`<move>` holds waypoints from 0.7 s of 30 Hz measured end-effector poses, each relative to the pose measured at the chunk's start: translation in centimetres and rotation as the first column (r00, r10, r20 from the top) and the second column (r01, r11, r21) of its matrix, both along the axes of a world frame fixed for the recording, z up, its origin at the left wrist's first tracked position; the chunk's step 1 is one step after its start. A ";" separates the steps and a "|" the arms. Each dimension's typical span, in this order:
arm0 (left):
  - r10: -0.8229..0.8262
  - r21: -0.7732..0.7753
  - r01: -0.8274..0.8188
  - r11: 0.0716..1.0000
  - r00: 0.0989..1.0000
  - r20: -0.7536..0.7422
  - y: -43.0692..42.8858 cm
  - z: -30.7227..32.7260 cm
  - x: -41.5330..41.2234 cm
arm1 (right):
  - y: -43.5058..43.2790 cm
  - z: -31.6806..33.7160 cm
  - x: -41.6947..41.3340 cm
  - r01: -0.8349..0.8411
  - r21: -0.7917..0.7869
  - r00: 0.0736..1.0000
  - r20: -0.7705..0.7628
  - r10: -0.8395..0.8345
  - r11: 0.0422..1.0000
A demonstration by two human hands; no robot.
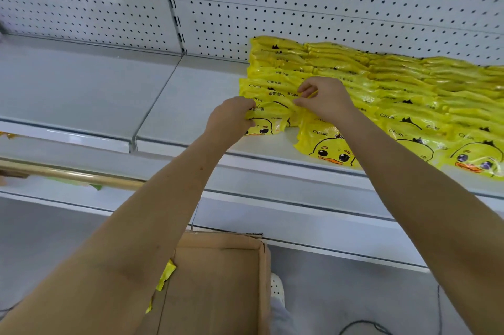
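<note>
Left hand (231, 119) and right hand (324, 100) both pinch the front duck pack (268, 123); several rows laid, carton (218, 280) seems emptied.

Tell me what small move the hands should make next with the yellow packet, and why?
Probably press the yellow packet flat and slide it forward, level with the neighbouring packet: left hand and right hand both pinch it, and it sits further back on the shelf.
</note>
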State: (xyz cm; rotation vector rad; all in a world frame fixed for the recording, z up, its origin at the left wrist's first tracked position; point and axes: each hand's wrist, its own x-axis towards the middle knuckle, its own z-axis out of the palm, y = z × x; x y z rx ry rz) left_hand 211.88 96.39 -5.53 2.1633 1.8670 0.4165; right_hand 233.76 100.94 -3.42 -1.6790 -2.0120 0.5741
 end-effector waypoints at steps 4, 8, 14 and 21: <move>-0.074 0.108 0.078 0.991 0.997 -0.036 1.1 -0.3 1.7 | 0.0 0.3 1.2 -0.017 -0.004 0.996 -0.090 0.017 1.000; -0.057 0.196 0.059 0.979 0.998 -0.017 1.9 -0.5 3.1 | 0.0 0.5 1.7 -0.052 -0.042 0.986 -0.160 0.045 0.998; 0.124 0.320 -0.070 0.945 0.981 -0.151 2.1 -1.7 3.8 | 0.2 -0.1 0.9 -0.154 -0.078 0.988 0.010 0.156 0.985; 0.054 0.274 -0.041 0.961 0.998 -0.041 1.2 -2.0 2.2 | 0.2 -0.7 -0.5 -0.103 0.050 0.968 0.234 0.089 0.993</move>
